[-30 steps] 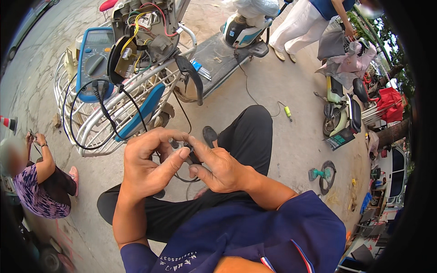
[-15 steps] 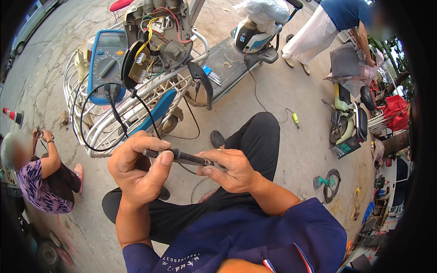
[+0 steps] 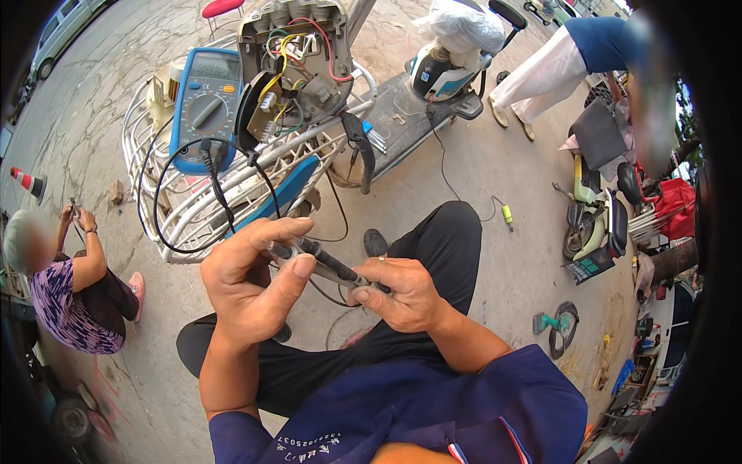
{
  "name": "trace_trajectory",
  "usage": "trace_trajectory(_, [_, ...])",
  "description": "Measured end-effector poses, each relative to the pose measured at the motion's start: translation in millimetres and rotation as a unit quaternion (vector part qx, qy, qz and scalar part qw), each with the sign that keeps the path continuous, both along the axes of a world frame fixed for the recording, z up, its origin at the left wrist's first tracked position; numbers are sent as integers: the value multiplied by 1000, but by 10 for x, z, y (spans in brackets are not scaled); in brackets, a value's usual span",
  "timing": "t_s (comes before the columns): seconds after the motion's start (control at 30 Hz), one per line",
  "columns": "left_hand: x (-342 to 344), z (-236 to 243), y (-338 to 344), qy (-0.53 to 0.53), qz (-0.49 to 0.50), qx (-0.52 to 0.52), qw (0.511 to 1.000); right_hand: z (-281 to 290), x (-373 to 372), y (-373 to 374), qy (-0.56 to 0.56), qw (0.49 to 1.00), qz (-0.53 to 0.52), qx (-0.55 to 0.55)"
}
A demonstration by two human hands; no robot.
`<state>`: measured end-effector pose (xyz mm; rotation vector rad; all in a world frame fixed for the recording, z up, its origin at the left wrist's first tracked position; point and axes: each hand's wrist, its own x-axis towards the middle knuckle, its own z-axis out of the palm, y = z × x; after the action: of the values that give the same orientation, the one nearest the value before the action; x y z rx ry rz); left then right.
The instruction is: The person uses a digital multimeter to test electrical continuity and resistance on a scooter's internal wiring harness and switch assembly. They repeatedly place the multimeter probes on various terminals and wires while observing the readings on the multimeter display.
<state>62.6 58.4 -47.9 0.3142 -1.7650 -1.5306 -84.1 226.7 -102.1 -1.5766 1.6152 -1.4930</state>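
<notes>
Both my hands are raised over my lap around two dark, pen-like multimeter test probes point(image 3: 334, 267), which lie side by side at a slant. My right hand point(image 3: 402, 294) pinches their lower right ends between thumb and fingers. At the other ends, the thumb and forefinger of my left hand point(image 3: 251, 282) close around them, and its other fingers are partly hidden. Black leads loop from a blue multimeter point(image 3: 205, 108) beyond my left hand. Next to the meter stands an opened scooter front housing point(image 3: 309, 85) with exposed coloured wires and white connectors.
A white wire basket point(image 3: 185, 213) supports the meter. Behind, a scooter footboard point(image 3: 402, 116) carries small tools. A yellow-green plug-like piece point(image 3: 507, 216) and a green tool point(image 3: 545, 323) lie on the ground to the right. One person sits at left; another bends over at upper right.
The view has shifted slightly, so the scooter and meter sit further right. The two probes now show more separately, and my left thumb and forefinger are a little further apart.
</notes>
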Motion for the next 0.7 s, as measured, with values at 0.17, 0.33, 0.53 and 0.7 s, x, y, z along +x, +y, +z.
trace_trajectory(0.17, [17, -24, -2, 6, -13, 9, 1000, 55, 2, -9, 13, 1000, 2, -9])
trace_trajectory(0.33, [1, -6, 16, 23, -16, 14, 999, 90, -20, -14, 1, 999, 7, -38])
trace_trajectory(0.53, [-74, -21, 10, 106, -28, 42, 993, 180, -197, 48, -35, 993, -89, -70])
trace_trajectory(0.7, [-26, 17, -6, 156, 7, 4, 988, 373, -594, -201, -121, 953, -268, -66])
